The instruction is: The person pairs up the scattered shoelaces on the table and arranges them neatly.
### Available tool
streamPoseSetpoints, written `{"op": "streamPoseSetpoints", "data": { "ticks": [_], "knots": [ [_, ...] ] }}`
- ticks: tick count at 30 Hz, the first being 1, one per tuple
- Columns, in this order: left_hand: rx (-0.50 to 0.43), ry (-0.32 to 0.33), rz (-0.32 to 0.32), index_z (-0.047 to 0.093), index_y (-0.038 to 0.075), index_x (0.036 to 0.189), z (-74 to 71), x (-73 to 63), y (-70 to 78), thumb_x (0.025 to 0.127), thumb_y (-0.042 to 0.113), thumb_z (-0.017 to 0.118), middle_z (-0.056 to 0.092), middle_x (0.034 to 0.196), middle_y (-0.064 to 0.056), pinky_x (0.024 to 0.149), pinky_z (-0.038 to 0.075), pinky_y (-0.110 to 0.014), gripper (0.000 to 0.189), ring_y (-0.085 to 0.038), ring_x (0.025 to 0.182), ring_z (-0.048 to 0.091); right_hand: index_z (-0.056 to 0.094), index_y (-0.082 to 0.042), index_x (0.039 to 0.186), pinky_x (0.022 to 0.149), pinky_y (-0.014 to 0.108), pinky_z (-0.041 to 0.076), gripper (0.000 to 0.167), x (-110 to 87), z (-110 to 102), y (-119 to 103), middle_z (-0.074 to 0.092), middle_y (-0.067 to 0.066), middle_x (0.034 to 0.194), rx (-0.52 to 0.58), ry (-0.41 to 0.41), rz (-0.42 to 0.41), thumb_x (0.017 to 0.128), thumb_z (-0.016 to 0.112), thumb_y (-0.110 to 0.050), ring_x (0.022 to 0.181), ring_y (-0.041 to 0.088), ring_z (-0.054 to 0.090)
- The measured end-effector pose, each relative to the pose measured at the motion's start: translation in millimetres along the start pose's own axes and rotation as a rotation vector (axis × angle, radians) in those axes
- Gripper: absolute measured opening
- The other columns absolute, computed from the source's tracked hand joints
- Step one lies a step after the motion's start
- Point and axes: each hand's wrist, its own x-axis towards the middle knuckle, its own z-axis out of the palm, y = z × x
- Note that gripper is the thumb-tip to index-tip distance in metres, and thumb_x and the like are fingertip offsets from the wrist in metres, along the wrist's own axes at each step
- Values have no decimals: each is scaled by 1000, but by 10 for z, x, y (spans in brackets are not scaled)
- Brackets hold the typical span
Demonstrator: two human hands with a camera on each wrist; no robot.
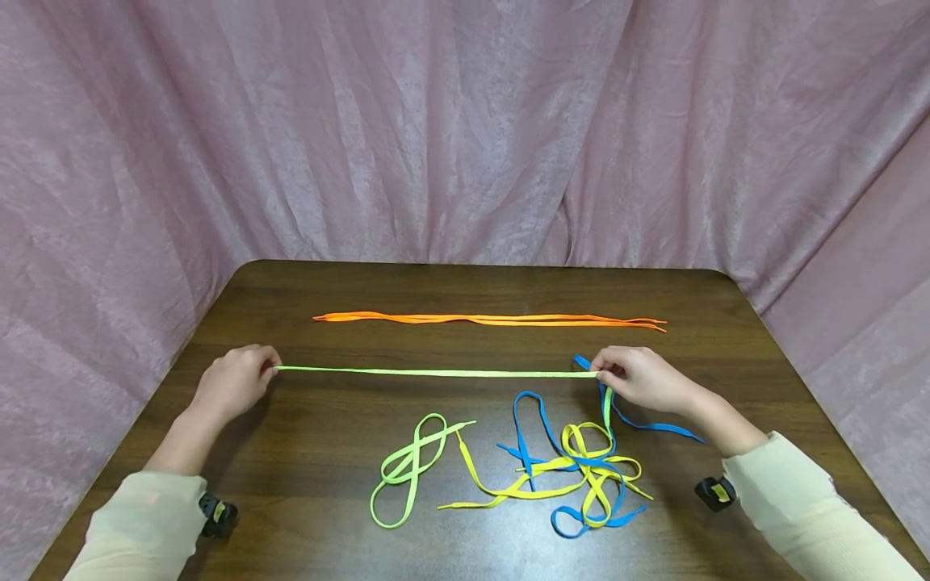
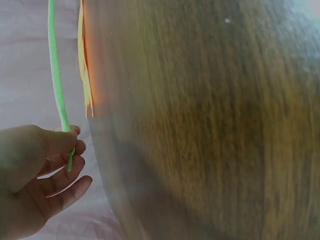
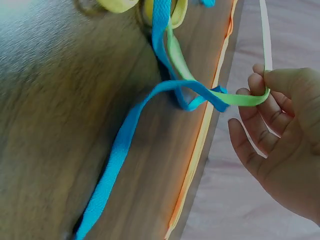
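i log remotely: one green lace [image 1: 472,374], pinched near its tip by left hand [image 1: 234,381] and farther along by right hand [image 1: 645,378], presumably to hold it straight above the table [image 1: 305,476], its tail trailing into blue and yellow laces [image 1: 548,493].

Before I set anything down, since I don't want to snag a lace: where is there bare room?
Bare: the strip between the orange laces and curtain, and the patch between the left forearm and looped green lace. Crowded: right of that lace, where blue laces and yellow laces tangle, near the right hand.
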Motion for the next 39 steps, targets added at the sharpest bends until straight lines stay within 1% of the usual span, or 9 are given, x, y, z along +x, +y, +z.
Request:
{"op": "streamPoseSetpoints", "data": {
  "ticks": [5, 11, 17, 21, 24, 29, 33, 39],
  "knots": [
    [3, -4, -17, 63, 9, 81, -4, -21, -44, 79, 4, 65, 57, 71, -5, 49, 40, -46, 6, -26, 59, 54, 64, -9, 87, 55, 21, 41, 7, -78, -19, 65, 59, -2, 72, 9, -9, 44, 85, 61, -3, 60, 1, 45],
    [10, -6, -20, 62, 8, 81, 17, -32, -86, 79, 4, 64, 56, 70, -4, 49, 41, -46, 5, -26, 59, 54, 64, -12, 87, 56, 21, 42, 9, -150, -50, 133, 59, -4, 72, 6, -5, 80, 86, 60, -4, 61, 1, 46],
    [8, -20, -44, 63, 8, 82, 29, -44, -120, 79, 5, 64, 58, 73, -6, 49, 41, -45, 5, -26, 60, 55, 64, -12, 87, 53, 21, 39, 5, -228, -82, 237, 60, -3, 72, 7, 6, 127, 87, 61, -8, 58, 4, 45],
    [8, 5, -46, 64, 8, 82, 38, -56, -154, 79, 5, 63, 62, 76, -9, 48, 41, -47, 5, -30, 62, 57, 64, -12, 88, 54, 21, 39, 5, -281, -117, 288, 62, -2, 76, -15, 23, 143, 86, 62, -8, 60, 4, 45],
    [3, 18, -45, 64, 8, 82, 38, -60, -178, 78, 5, 63, 62, 77, -9, 48, 41, -47, 5, -30, 62, 57, 64, -12, 88, 55, 21, 38, 6, -316, -151, 321, 63, -2, 79, -20, 25, 155, 86, 62, -7, 61, 3, 44],
    [-4, 8, -49, 64, 8, 82, 30, -49, -195, 78, 6, 65, 61, 74, -7, 48, 40, -47, 5, -28, 60, 55, 64, -11, 89, 55, 22, 38, 6, -364, -199, 389, 64, -3, 81, -41, 39, 181, 86, 62, -7, 60, 2, 43],
    [-2, -5, -56, 64, 9, 83, 28, -44, -202, 78, 7, 64, 63, 78, -10, 48, 40, -48, 5, -32, 63, 58, 64, -12, 88, 59, 23, 41, 5, -401, -219, 457, 63, -5, 81, -75, 56, 188, 85, 63, -7, 65, 2, 47],
    [-8, -42, -82, 64, 9, 84, 44, -33, -205, 81, 10, 62, 63, 80, -11, 49, 40, -49, 4, -35, 65, 59, 64, -12, 85, 61, 26, 44, 8, -453, -200, 590, 62, -8, 78, -132, 102, 160, 82, 65, -4, 69, 1, 51]
  ]
}}
